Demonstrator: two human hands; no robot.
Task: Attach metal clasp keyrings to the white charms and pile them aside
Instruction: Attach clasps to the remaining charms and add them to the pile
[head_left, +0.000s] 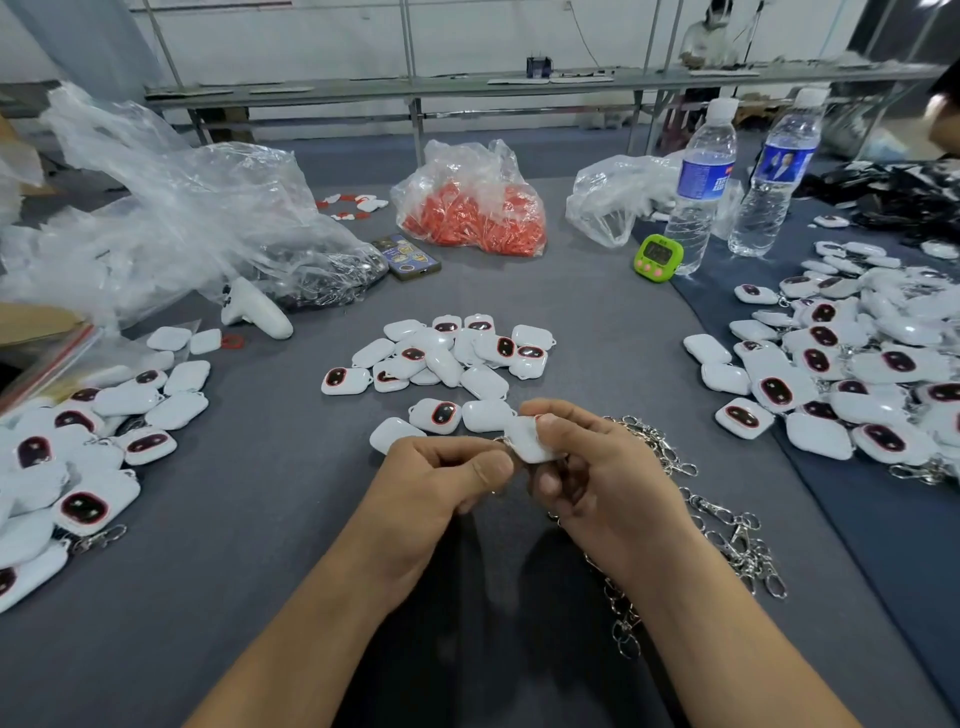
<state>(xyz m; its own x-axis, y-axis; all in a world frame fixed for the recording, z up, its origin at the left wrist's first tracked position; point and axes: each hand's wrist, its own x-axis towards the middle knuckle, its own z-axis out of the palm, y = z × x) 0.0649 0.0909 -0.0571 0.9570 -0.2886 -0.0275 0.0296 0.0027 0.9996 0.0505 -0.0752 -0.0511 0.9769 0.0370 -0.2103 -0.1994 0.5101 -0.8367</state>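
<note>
The left pile (78, 467) looks done, with clasps on. It lies near my left arm, so if my elbow swings out I could knock it about.

My left hand (441, 483) pinches a small ring (502, 441) at the edge of the charm (530, 441). The ring is tiny and mostly hidden. It could slip out and drop on the table (249, 545).

My right hand (587, 467) holds the charm up over the table, thumb on top and fingers curled under. The charm looks smooth, so a hard twist may pop it loose.

The loose clasps (727, 530) lie in a tangle right under my right wrist. I think they could catch and get dragged.

The best open room is the bare gray patch between the left pile and my left arm. The middle pile (441, 358) sits just far of my hands, so I should not push forward. On the right, the clasps and the right pile (857, 374) fill most of the space. I cannot see the near table edge.
</note>
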